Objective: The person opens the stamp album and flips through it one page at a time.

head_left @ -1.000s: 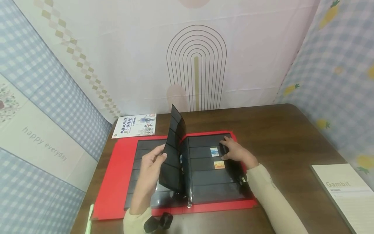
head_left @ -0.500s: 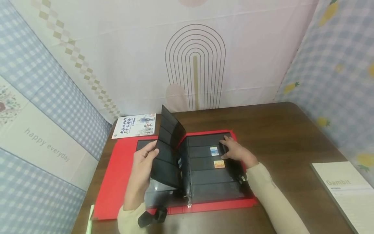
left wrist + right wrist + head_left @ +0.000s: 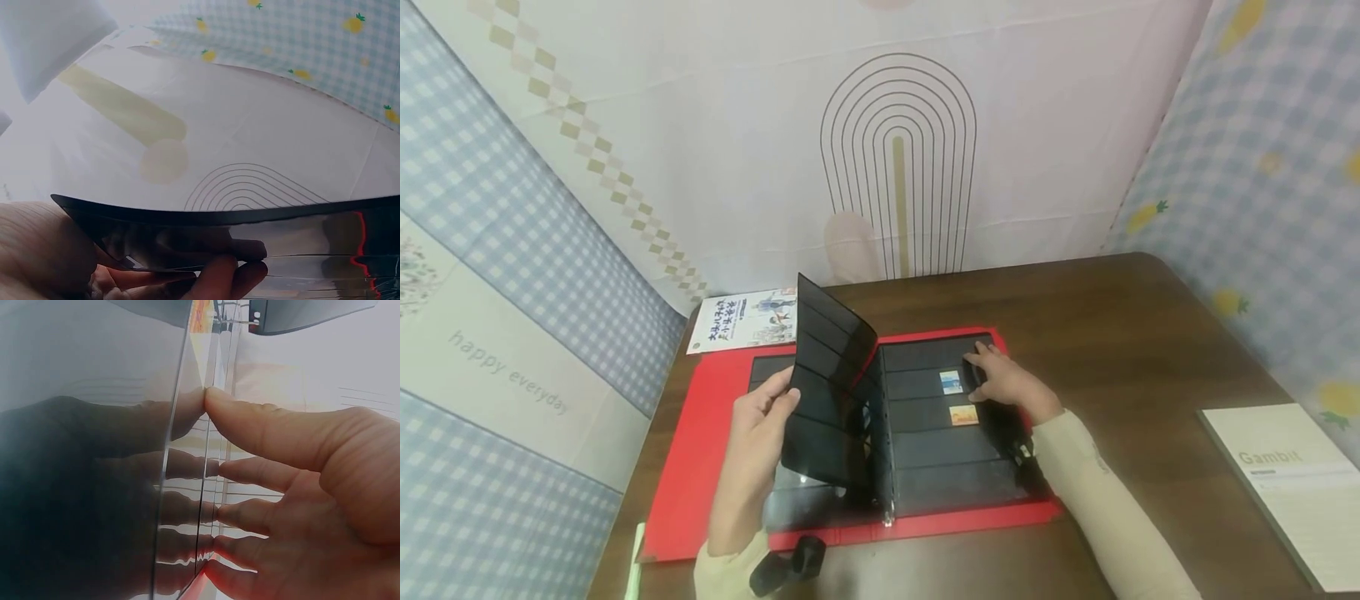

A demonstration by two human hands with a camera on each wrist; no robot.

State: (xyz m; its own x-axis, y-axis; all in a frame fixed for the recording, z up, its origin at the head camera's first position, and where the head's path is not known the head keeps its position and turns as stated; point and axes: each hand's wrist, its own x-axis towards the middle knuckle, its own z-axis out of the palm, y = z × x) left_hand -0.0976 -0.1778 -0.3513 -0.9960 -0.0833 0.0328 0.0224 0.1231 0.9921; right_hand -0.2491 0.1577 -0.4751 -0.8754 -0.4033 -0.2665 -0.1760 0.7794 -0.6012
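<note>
A red stamp album (image 3: 700, 467) lies spread out on the table, its black leaves divided into strip pockets. My left hand (image 3: 756, 433) pinches the outer edge of one raised black leaf (image 3: 827, 392) between thumb and fingers. This leaf stands up from the rings and leans left, bowing slightly in the left wrist view. On the right-hand page, a blue stamp (image 3: 951, 382) and an orange stamp (image 3: 964, 415) sit in pockets. My right hand (image 3: 1006, 385) rests on that page beside the stamps; the right wrist view shows its spread fingertips (image 3: 228, 469) touching the glossy surface.
A white picture book (image 3: 741, 323) lies behind the album at the left. At the right table edge is a pale notebook (image 3: 1292, 483) marked Gambit. A light green stick-like item (image 3: 634, 562) lies at front left. Patterned cloth hangs behind and on both sides.
My left hand has moved left with the raised leaf, which tips further to the left and shows more of its face. The right hand keeps its place on the page.
</note>
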